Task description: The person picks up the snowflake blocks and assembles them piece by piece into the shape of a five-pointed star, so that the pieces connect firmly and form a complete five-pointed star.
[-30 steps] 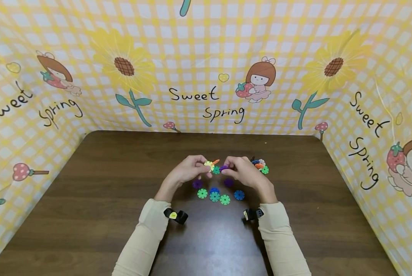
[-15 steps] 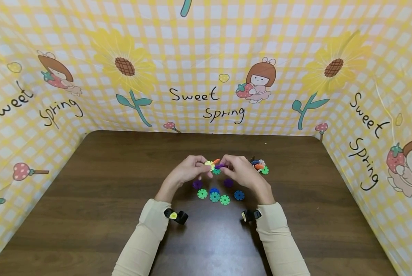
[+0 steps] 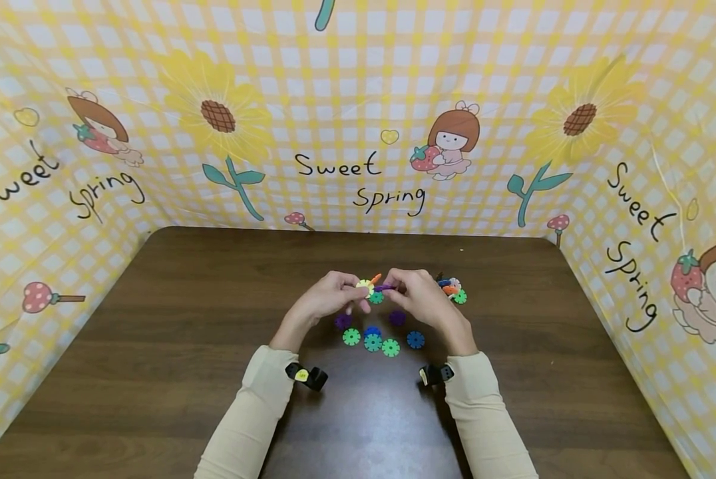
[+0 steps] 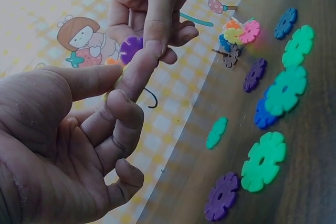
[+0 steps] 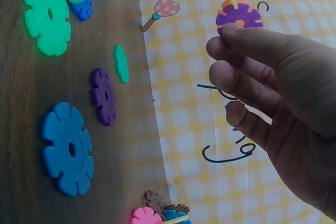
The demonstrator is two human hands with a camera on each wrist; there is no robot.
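Checked cloth [image 3: 346, 80] around a brown table [image 3: 154, 372], toothed discs pinched above.
Over the tabletop, left hand [image 3: 328, 296] and right hand [image 3: 416, 296] close together, each clamped at thumb and forefinger, remaining fingers loosely bent; on the table beside the right one, a mixed pile [image 3: 452, 288]. In the left pinch, a yellow disc [image 3: 365, 286] with an orange disc [image 3: 375, 279] against it; in the right, a purple disc [image 5: 240, 14] meeting the yellow edge, impossible to tell whether slotted in. Nearer, on the wood: loose green discs [image 3: 390, 347] and blue discs [image 3: 415, 340].
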